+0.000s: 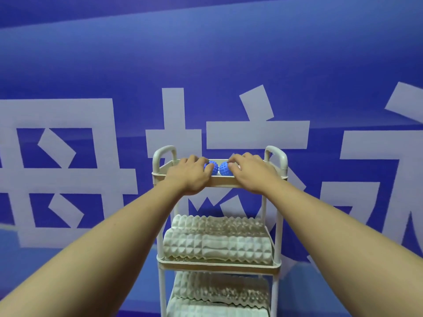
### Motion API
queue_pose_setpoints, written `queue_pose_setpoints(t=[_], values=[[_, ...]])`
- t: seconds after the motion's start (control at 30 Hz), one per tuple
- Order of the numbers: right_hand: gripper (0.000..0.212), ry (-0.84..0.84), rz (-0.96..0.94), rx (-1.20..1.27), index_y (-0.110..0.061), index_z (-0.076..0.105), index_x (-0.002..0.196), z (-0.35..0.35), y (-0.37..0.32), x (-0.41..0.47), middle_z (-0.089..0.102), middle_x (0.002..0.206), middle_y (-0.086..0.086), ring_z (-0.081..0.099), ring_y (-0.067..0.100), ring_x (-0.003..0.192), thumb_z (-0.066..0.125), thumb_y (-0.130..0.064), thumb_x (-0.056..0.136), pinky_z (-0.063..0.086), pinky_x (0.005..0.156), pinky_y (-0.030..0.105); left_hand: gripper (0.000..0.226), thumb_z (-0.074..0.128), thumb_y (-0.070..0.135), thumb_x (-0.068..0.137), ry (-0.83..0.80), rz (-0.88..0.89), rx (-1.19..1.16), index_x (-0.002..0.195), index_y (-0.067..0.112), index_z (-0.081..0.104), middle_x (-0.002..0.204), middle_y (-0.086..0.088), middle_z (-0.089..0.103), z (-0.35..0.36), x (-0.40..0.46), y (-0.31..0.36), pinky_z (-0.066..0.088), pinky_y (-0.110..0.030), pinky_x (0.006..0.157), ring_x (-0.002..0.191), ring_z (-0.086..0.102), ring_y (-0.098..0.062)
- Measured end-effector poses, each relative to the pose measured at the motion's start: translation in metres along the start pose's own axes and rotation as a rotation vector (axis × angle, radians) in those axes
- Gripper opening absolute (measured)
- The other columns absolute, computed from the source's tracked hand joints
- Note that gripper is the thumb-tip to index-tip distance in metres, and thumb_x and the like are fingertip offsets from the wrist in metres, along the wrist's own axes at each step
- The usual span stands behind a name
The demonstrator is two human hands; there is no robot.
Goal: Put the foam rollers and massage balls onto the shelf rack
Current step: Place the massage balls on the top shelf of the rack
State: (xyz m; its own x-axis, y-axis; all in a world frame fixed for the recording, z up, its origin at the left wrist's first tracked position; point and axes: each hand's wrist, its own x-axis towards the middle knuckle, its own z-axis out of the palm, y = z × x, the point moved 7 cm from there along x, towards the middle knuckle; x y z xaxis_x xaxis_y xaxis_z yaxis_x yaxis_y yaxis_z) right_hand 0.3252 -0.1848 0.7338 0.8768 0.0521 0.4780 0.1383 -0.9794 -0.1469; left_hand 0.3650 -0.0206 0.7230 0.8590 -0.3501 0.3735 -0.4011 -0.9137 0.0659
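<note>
A white three-tier shelf rack (219,182) stands in front of me. Two blue spiky massage balls sit side by side in its top tray: the left ball (212,168) and the right ball (224,168). My left hand (191,173) reaches over the tray's front rim and its fingers curl round the left ball. My right hand (250,171) does the same, fingertips curled on the right ball. White ridged foam rollers (217,245) lie on the middle shelf, and more foam rollers (219,291) lie on the bottom shelf.
Right behind the rack hangs a blue wall banner (206,65) with large white characters. The rack has a looped handle at each side of the top tray, the left handle (163,154) and the right handle (277,154).
</note>
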Motion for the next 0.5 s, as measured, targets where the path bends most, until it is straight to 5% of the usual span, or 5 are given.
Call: queue_pose_setpoints(t=[0.13,0.23,0.5], values=[[0.043,0.060,-0.038,-0.069,-0.023,0.058,0.135,-0.007,-0.005,-0.006,0.057,0.139,0.001,0.049,0.022,0.127,0.028,-0.039,0.108,0.042,0.100,0.039,0.050,0.023,0.046,0.106,0.116,0.018,0.003,0.146,0.024,0.042,0.153,-0.008,0.040,-0.006,-0.008,0.001,0.041,-0.044,0.108,0.139,0.037,-0.026],[0.041,0.078,-0.036,-0.019,-0.027,0.056,0.138,-0.012,-0.004,-0.013,0.052,0.143,-0.001,0.041,0.021,0.133,0.034,-0.042,0.107,0.039,0.109,0.043,0.046,0.027,0.046,0.107,0.221,0.049,-0.039,0.138,0.022,0.051,0.138,-0.007,0.051,-0.015,-0.020,0.007,0.048,-0.038,0.096,0.122,0.050,-0.023],[0.033,0.305,-0.151,0.152,-0.021,0.061,0.129,-0.039,-0.022,-0.067,0.061,0.129,-0.005,0.054,0.016,0.117,0.041,-0.035,0.107,0.044,0.101,0.036,0.048,0.037,0.049,0.105,0.399,0.098,-0.124,0.144,0.024,0.049,0.147,-0.001,0.051,-0.038,-0.078,0.016,0.043,-0.040,0.107,0.131,0.050,-0.021]])
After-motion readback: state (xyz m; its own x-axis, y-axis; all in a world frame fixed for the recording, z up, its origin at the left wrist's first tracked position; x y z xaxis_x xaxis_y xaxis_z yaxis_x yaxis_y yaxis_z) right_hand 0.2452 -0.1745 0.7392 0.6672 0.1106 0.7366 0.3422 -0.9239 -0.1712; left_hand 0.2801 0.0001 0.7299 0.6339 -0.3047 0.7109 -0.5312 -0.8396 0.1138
